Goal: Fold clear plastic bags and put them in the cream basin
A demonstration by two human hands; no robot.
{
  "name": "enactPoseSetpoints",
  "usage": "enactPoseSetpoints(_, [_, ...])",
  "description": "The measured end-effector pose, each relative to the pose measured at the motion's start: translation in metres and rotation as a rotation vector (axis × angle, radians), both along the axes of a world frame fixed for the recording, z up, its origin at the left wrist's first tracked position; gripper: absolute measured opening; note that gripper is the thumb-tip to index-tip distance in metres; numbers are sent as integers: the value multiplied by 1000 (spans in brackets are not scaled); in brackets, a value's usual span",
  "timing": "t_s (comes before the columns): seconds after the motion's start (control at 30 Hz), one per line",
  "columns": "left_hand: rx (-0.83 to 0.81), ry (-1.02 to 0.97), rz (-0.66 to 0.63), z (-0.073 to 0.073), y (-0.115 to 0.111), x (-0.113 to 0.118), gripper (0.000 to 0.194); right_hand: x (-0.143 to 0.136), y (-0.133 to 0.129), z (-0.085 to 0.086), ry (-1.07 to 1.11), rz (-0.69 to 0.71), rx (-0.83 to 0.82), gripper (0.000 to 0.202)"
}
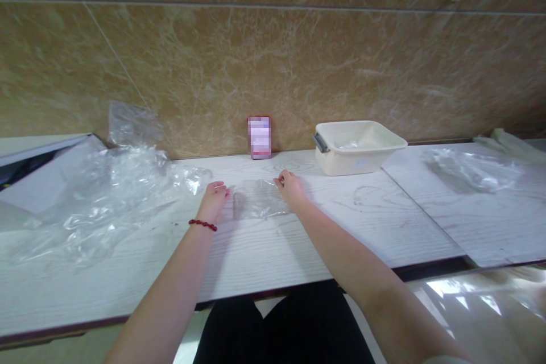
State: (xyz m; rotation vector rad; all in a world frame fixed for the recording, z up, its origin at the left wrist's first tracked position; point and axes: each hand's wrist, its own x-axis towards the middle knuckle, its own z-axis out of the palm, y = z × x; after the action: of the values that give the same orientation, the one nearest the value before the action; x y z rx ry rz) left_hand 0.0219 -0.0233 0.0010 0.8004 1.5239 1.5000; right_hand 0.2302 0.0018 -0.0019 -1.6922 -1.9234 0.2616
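A flat clear plastic bag (261, 199) lies on the white wood-grain table in front of me. My right hand (290, 186) pinches its upper right corner between thumb and fingertips. At the bag's left edge is my left hand (216, 198), palm turned inward and fingers slightly apart, the tips close to the plastic. Whether those tips touch the bag is hard to make out. A dark red beaded bracelet (203, 224) circles my left wrist.
Crumpled clear plastic bags (115, 193) are heaped at left, beside a white box (51, 182). A phone-like object (260, 137) with a blurred face leans on the marbled wall. A cream plastic tub (350, 166) stands right of it. More plastic bags (478, 169) lie far right.
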Motion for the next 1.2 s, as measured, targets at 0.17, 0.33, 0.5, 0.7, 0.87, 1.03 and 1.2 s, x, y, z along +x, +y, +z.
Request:
enactPoseSetpoints(0.17, [-58,-137,-41,10,2,17,22,-3,2,-1,23,16,-28,14])
enactPoseSetpoints(0.33, [-49,-21,-91,5,6,17,24,-2,4,-1,42,13,-23,13])
enactPoseSetpoints(0.5, [-21,577,-223,-7,8,15,27,-1,10,-4,39,-6,-24,12])
enactPoseSetpoints(0.7, [168,1073,-322,-14,6,21,25,0,16,-8,43,-13,-33,10])
enactPoseSetpoints(0.87, [218,1130,-293,-18,6,23,26,-1,17,-7,10,-28,-60,10])
enactPoseSetpoints(1.03, [237,1206,-298,-11,0,29,32,-1,17,-7,-20,-40,-62,9])
enactPoseSetpoints(1.2, [256,1387,-572,-4,-7,45,36,-1,17,-6,-19,-44,-74,10])
